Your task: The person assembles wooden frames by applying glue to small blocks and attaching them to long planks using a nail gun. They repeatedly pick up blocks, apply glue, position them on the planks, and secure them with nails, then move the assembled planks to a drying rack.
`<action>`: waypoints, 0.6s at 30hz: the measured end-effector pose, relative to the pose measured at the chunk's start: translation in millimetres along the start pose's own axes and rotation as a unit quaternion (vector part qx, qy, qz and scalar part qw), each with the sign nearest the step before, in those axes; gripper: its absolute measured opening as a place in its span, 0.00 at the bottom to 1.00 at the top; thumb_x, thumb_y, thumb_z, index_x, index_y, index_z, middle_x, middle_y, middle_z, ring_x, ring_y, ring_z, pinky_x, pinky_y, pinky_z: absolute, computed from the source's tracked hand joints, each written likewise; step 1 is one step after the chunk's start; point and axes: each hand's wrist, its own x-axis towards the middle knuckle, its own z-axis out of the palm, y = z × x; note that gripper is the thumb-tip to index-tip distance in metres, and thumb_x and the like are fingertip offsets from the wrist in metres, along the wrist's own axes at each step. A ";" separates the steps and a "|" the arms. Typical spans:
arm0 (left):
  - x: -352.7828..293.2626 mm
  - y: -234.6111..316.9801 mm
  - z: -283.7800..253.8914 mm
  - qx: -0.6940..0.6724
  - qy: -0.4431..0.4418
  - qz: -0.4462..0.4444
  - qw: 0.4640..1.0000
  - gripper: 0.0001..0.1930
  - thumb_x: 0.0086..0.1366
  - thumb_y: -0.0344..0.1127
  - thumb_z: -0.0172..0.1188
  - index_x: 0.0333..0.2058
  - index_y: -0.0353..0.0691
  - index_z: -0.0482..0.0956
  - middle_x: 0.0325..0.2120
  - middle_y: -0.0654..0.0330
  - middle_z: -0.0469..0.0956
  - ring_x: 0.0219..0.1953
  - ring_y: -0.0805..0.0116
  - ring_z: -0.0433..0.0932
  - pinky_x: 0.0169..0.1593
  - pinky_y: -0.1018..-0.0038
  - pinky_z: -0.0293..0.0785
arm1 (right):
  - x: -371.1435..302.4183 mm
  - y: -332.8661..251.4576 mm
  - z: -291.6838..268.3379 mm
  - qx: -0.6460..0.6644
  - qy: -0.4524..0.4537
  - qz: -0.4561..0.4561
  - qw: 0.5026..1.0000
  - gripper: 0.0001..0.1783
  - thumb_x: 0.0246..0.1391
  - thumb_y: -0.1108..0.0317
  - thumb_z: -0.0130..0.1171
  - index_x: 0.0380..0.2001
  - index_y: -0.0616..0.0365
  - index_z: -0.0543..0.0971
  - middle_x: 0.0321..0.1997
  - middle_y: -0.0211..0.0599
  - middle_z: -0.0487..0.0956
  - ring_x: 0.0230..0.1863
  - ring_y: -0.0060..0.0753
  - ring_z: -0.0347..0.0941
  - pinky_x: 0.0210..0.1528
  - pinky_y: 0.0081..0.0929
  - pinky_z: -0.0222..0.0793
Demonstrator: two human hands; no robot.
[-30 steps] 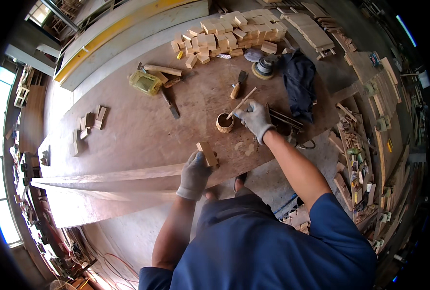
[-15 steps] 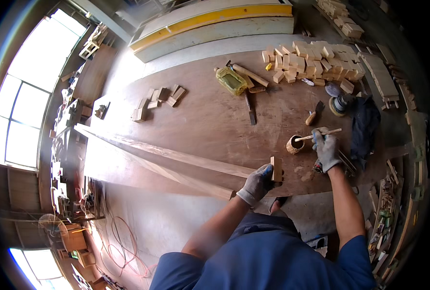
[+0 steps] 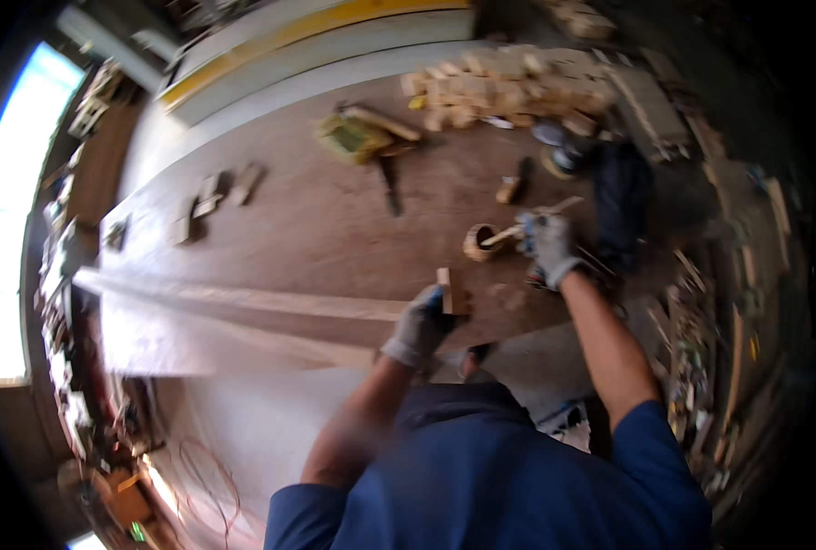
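At the near edge of the brown worktable (image 3: 307,234), my left hand (image 3: 417,327) in a grey glove is closed on a small wood block (image 3: 452,291). My right hand (image 3: 548,243), gloved too, grips a thin wooden stick (image 3: 502,236). The stick's left end reaches into the mouth of a small round pot (image 3: 475,244) standing just left of that hand; what is inside the pot is too dark to make out. Two long wood strips (image 3: 280,301) stretch leftward from beside my left hand. The picture is blurred by motion.
Beyond the pot lie a wooden-handled tool (image 3: 512,183), a sander (image 3: 559,158) and a dark cloth (image 3: 621,202). Many wood blocks (image 3: 509,90) are heaped at the far right. Several blocks (image 3: 208,194) sit at left. A yellowish container (image 3: 353,137) is near a flat-bladed tool (image 3: 390,188).
The whole view has swung, so the table and things on it appear shifted left and slightly up. Both hands keep their hold on the block and the stick, the stick's end still at the pot.
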 end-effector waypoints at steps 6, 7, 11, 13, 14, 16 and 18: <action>14.9 -8.1 1.5 -0.408 0.041 -0.222 0.884 0.19 0.75 0.38 0.61 0.58 0.34 0.76 0.49 0.56 0.86 0.48 0.64 0.86 0.51 0.68 0.84 | -7.3 -29.9 -11.6 0.019 0.040 0.054 0.998 0.15 0.71 0.58 0.61 0.38 0.60 0.83 0.26 0.32 0.84 0.19 0.21 0.78 0.19 0.22 0.71; 17.8 -6.5 2.1 -0.401 0.040 -0.227 0.887 0.19 0.71 0.35 0.65 0.57 0.36 0.77 0.47 0.58 0.87 0.47 0.66 0.87 0.49 0.69 0.84 | -7.8 -29.9 -14.3 0.032 0.048 0.052 0.997 0.15 0.71 0.58 0.61 0.38 0.60 0.83 0.26 0.32 0.84 0.19 0.21 0.78 0.19 0.22 0.71; 28.2 -6.7 4.6 -0.402 0.041 -0.237 0.883 0.20 0.64 0.33 0.72 0.54 0.42 0.80 0.45 0.63 0.89 0.44 0.67 0.89 0.45 0.71 0.84 | -12.4 -29.5 -21.0 0.042 0.055 0.041 0.997 0.16 0.72 0.56 0.60 0.40 0.60 0.83 0.26 0.33 0.83 0.19 0.22 0.77 0.20 0.21 0.72; 31.5 -13.7 4.9 -0.398 0.051 -0.239 0.884 0.19 0.64 0.36 0.73 0.53 0.45 0.82 0.45 0.64 0.89 0.43 0.66 0.89 0.44 0.70 0.84 | -14.9 -28.7 -20.1 0.052 0.058 0.048 0.996 0.16 0.72 0.56 0.60 0.40 0.59 0.83 0.26 0.33 0.83 0.19 0.22 0.77 0.20 0.22 0.72; 32.1 -19.0 4.0 -0.391 0.052 -0.238 0.887 0.19 0.63 0.37 0.73 0.52 0.47 0.82 0.44 0.64 0.89 0.43 0.66 0.89 0.44 0.70 0.84 | -16.4 -28.0 -19.0 0.057 0.059 0.052 0.995 0.17 0.72 0.55 0.61 0.40 0.59 0.83 0.26 0.33 0.84 0.19 0.22 0.77 0.20 0.22 0.72; 34.0 -28.0 2.1 -0.378 0.048 -0.236 0.894 0.18 0.63 0.39 0.74 0.51 0.50 0.84 0.43 0.65 0.89 0.42 0.66 0.89 0.44 0.70 0.84 | -18.4 -24.6 -16.4 0.049 0.049 0.054 0.996 0.16 0.72 0.57 0.60 0.39 0.60 0.83 0.27 0.33 0.84 0.19 0.22 0.77 0.20 0.22 0.72; 34.3 -38.1 -1.1 -0.322 0.027 -0.214 0.922 0.19 0.69 0.43 0.66 0.56 0.46 0.79 0.46 0.59 0.86 0.44 0.61 0.86 0.45 0.66 0.82 | -19.6 -21.5 -16.5 0.060 0.048 0.071 0.995 0.16 0.72 0.56 0.60 0.39 0.59 0.83 0.26 0.32 0.84 0.19 0.22 0.78 0.20 0.22 0.72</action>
